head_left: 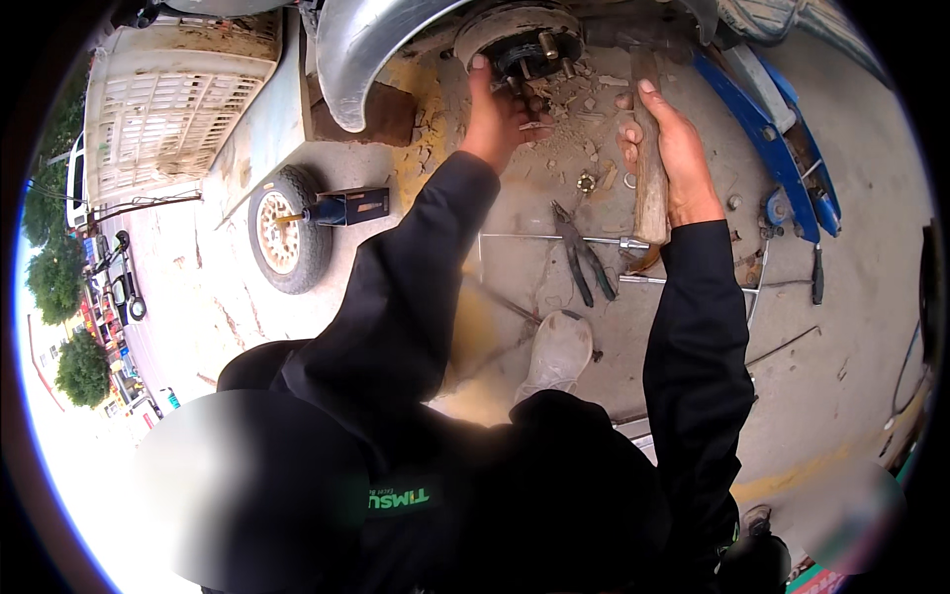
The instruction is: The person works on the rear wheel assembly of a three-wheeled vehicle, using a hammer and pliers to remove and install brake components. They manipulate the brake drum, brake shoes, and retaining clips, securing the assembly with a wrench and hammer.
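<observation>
At the top, a dusty wheel hub with a brake drum [490,35] and bolts shows beneath a silver car fender [361,59]. Against the drum's lower edge is my left hand [500,124], thumb raised along the rim and apart from the fingers, which are partly bent; I see nothing held in it. My right hand [678,158] is closed round the wooden handle of a hammer [649,188]. The hammer points away from me, and its dark head is hard to make out. Pliers [574,252] with dark grips lie on the ground below, beside a metal wrench bar [554,238].
A blue floor jack [767,139] stands at the right. Left of my arm lie a removed wheel [287,228] and a dark blue box [354,206]. A plastic crate [178,109] is farther left. Rust flakes [584,124] and a screwdriver [817,275] litter the concrete.
</observation>
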Available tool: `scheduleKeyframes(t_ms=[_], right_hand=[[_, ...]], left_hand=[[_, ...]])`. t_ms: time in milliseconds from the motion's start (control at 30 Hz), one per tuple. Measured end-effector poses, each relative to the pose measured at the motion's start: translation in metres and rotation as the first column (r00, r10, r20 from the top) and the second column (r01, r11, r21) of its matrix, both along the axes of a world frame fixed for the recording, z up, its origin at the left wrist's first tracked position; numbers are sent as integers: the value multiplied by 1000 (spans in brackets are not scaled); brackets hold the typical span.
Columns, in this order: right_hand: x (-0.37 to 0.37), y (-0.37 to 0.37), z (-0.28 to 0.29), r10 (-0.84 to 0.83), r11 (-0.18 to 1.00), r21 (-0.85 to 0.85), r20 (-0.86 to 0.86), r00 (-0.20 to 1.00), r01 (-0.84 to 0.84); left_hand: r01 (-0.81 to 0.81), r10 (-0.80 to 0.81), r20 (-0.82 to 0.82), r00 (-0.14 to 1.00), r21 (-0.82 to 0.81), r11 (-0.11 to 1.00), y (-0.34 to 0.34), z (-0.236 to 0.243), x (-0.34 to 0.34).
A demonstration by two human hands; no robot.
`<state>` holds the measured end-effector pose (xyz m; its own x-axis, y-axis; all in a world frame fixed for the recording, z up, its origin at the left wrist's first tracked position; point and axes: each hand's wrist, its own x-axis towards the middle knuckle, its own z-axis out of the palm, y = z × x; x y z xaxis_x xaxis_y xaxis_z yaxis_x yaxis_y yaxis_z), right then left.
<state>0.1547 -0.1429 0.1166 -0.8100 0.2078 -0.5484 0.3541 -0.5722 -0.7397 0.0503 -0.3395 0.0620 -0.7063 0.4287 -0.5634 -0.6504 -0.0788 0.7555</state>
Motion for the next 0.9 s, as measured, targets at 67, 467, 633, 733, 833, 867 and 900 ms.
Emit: scheduleKeyframes(t_ms=[67, 467, 633, 733, 833, 867, 900], right_hand=[[7, 20, -5, 158, 987, -8, -4, 987, -158], [60, -4, -60, 170, 377, 896, 180, 969, -233], [122, 3, -104, -47, -357, 867, 354, 934, -347], [134, -40, -83, 242, -477, 863, 313, 918, -169], [148, -104, -72, 301, -353, 791, 602, 739, -501], [153, -113, -86, 269, -337, 738, 670, 692, -584], [156, -114, -94, 243, -345, 745, 659, 712, -571]], left_hand=[[-40, 40, 14, 999, 6, 999, -1, 4, 1], [345, -339, -236, 911, -16, 938, -69, -20, -28], [213, -362, -282, 889, -444, 870, -76, -32, 22], [198, -454, -271, 849, -634, 748, -116, -78, 77], [241, -489, -209, 847, -668, 704, -112, -95, 119], [255, -539, -210, 816, -705, 661, -104, -93, 129], [243, -566, -236, 790, -726, 643, -94, -87, 138]])
